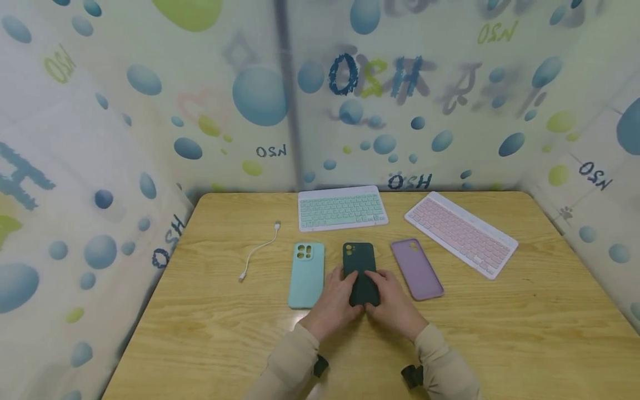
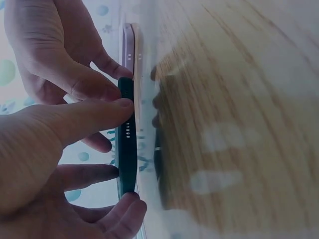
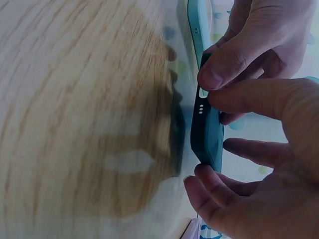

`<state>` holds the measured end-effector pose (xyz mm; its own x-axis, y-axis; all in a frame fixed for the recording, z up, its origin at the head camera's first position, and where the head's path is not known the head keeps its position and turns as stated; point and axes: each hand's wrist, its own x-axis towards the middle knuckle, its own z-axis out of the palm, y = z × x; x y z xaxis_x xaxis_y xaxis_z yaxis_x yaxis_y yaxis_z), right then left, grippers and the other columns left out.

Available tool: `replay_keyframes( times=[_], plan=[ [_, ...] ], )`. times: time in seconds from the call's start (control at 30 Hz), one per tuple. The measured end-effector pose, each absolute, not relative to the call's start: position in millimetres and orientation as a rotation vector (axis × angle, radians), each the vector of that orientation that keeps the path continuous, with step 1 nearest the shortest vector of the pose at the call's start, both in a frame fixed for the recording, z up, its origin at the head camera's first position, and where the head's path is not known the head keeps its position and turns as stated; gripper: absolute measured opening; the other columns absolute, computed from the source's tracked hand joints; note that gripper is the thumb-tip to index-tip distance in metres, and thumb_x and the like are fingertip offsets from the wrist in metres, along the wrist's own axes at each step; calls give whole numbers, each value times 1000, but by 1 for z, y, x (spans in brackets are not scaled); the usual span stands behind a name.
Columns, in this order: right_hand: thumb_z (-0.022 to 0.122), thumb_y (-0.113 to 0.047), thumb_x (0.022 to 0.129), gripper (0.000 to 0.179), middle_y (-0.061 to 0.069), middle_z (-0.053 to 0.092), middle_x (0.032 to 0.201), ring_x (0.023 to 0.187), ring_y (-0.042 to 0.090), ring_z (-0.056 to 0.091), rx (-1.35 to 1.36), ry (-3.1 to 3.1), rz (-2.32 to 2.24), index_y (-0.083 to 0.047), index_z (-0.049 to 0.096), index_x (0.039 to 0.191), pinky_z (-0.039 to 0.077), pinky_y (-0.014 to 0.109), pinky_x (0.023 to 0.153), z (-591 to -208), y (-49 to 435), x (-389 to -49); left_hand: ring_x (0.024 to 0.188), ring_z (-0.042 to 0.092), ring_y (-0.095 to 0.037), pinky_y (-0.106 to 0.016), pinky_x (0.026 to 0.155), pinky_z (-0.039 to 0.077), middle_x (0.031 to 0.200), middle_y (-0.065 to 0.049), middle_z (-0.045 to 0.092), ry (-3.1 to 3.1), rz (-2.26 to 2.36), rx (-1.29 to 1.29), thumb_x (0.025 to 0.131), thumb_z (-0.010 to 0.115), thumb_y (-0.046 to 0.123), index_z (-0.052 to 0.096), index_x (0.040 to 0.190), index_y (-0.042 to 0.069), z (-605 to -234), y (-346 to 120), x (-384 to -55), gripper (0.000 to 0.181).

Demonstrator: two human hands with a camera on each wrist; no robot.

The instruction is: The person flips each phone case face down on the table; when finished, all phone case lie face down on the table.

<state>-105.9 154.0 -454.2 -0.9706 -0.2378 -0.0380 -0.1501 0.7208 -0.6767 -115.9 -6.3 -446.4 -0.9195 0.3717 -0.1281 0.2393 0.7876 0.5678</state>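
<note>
Patterned walls enclose a wood-grain counter. Left hand and right hand both grip the lower part of the dark green phone case near counter centre, concealing its lower side edges. Left hand also covers the lower right corner of the light blue phone case. Sleeves are cut off at the head view's bottom border. Quantities: three phone cases, including the purple phone case; two keyboards; one cable.

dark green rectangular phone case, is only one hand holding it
No, in the head view the left hand and right hand both grip the dark green phone case, one on each long side.
</note>
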Motion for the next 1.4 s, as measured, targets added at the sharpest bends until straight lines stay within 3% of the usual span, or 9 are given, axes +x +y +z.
replay_keyframes(
  times=[0.57,1.0,1.4],
  plan=[
    [77,-2,80,61,31,47,136,127,45,48,-316,2812,-1040,3,53,136,41,57,105,-456,150,-107,135,38,-42,-49,108,41,151,-29,33,2749,795,463,86,77,21,48,143,0,-448,-5,-118,67],
    [74,0,82,56,36,44,140,128,52,44,-288,2809,-1023,8,53,133,39,62,105,-457,147,-107,130,43,-43,-50,107,42,148,-32,37,2789,770,488,85,78,22,50,140,-2,-456,-3,-121,66],
    [71,-2,84,51,38,41,142,131,52,42,-296,2854,-1061,8,54,131,39,61,106,-461,150,-103,135,39,-45,-53,109,39,152,-34,29,2795,769,427,85,78,22,48,142,0,-455,1,-119,68]
  ],
)
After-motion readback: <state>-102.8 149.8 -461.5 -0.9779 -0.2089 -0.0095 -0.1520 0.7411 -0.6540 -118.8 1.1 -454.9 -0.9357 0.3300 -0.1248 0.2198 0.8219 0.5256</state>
